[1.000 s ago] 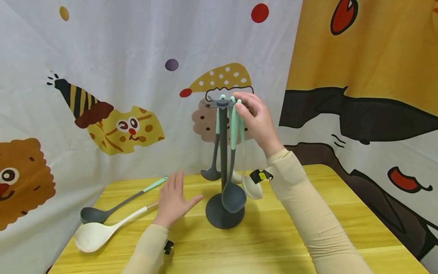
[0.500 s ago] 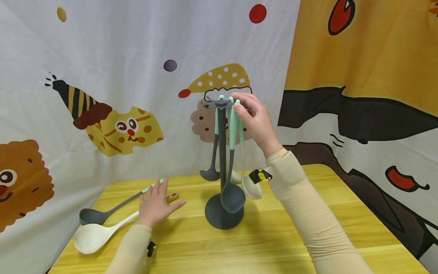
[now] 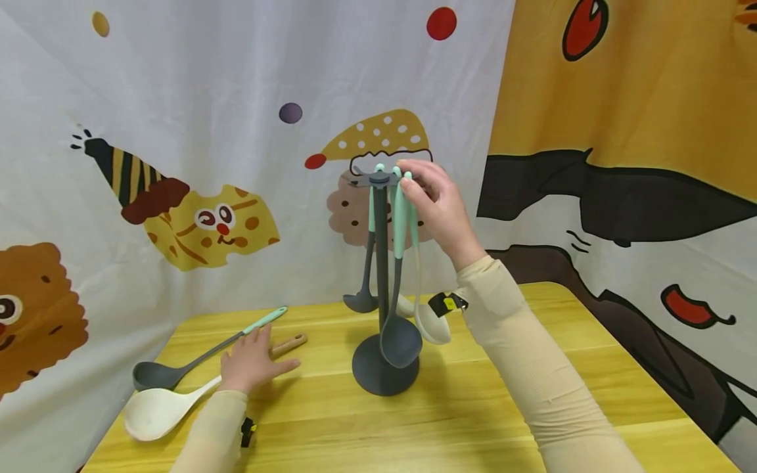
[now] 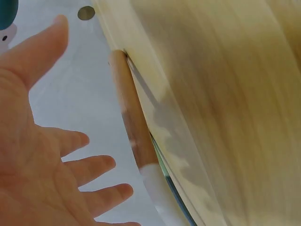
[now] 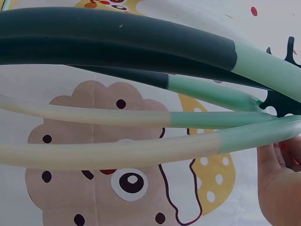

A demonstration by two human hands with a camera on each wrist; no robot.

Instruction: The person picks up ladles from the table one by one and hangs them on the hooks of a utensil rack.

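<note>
My right hand is at the top of a dark utensil stand, thumb and fingers pinching the mint handle end of a hanging white ladle. In the right wrist view that hand shows at the right edge, beside the mint handle ends. A large dark ladle and a smaller dark one hang there too. My left hand, fingers spread, is over the handle of a big white spoon on the table. The left wrist view shows its wooden handle apart from the fingers.
A dark ladle with a mint handle lies behind the white spoon on the yellow wooden table. The stand's round base sits mid-table. A printed curtain hangs close behind the table's back edge.
My left hand has moved left and lower, from beside the stand to over the white spoon's handle. My right hand stays at the stand's top.
</note>
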